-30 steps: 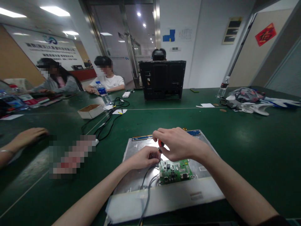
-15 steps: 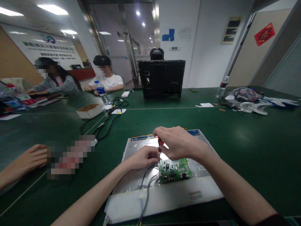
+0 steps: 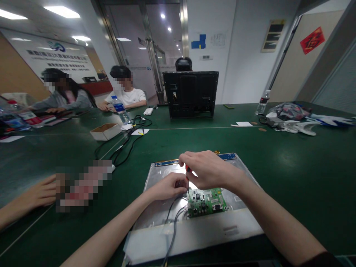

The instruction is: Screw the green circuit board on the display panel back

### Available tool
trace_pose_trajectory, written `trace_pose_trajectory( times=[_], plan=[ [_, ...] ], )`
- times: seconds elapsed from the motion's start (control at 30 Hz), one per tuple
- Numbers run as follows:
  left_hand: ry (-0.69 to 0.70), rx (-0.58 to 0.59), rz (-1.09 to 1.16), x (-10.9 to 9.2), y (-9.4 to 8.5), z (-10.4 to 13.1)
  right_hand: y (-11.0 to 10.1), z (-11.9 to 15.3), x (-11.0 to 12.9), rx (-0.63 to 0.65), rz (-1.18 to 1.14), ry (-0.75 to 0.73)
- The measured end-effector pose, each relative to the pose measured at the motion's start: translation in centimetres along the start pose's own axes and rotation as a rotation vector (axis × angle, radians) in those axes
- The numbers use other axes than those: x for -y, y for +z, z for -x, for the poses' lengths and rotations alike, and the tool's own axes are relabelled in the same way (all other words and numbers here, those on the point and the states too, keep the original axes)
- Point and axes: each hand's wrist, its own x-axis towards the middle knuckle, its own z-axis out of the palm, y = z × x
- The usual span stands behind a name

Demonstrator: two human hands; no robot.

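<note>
My right hand [image 3: 207, 168] is closed round the red and black handle of a screwdriver [image 3: 188, 169], whose shaft points down at the upper left corner of a green circuit board [image 3: 207, 202]. Beside the tip, my left hand [image 3: 169, 185] has its thumb and fingers pinched together; whether anything small is between them is hidden. The board lies on the silver metal back of a display panel [image 3: 155, 174], which rests flat on the green table. Dark cables [image 3: 174, 233] run from near the board's left side over the panel's white lower strip.
A co-worker's hand [image 3: 41, 191] rests at left beside a blurred-out object [image 3: 86, 183]. Farther back are a small open box [image 3: 105, 131], black cables [image 3: 130, 148], a water bottle [image 3: 121, 110] and an upright black monitor housing [image 3: 191, 94]. Gloves [image 3: 297, 127] and another bottle [image 3: 263, 103] lie right.
My right hand has shifted slightly left with the screwdriver, and its fingers have turned a little round the handle. My left hand stays put. The co-worker's hand at left has moved slightly right.
</note>
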Motion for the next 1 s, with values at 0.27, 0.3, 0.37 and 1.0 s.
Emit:
trace_pose_trajectory(
  times=[0.27,0.3,0.37,1.0],
  plan=[
    [-0.027,0.01,-0.023,-0.6,0.0,0.1,0.1,-0.3,-0.1,-0.001,0.075,0.06],
    [-0.022,0.004,-0.012,-0.5,0.1,0.1,0.0,-0.2,-0.2,0.003,0.047,0.038],
    [-0.018,-0.001,0.0,-0.4,0.2,0.0,-0.2,0.0,-0.2,0.008,-0.006,0.006],
    [-0.036,0.003,0.0,-0.7,0.1,0.1,0.1,-0.3,0.1,0.003,0.017,0.031]
  ],
)
